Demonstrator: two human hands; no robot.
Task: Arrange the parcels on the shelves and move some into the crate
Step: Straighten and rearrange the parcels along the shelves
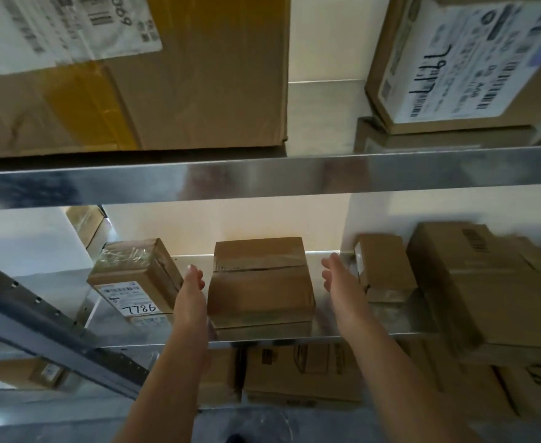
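A taped brown parcel (259, 282) stands in the middle of the metal shelf (374, 321). My left hand (192, 289) is at its left side with straight fingers, close to or touching the cardboard. To the parcel's right, my right hand (338, 279) is held open a small gap away from it. A parcel labelled 7786 (135, 276) stands to the left. A small parcel (385, 266) and a larger blurred box (486, 282) stand to the right. No crate is in view.
The shelf above (262, 174) carries a big box with yellow tape (167, 75) and a labelled box (464, 59). More cartons (304, 372) fill the shelf below. A perforated steel upright (55, 324) slants across the left.
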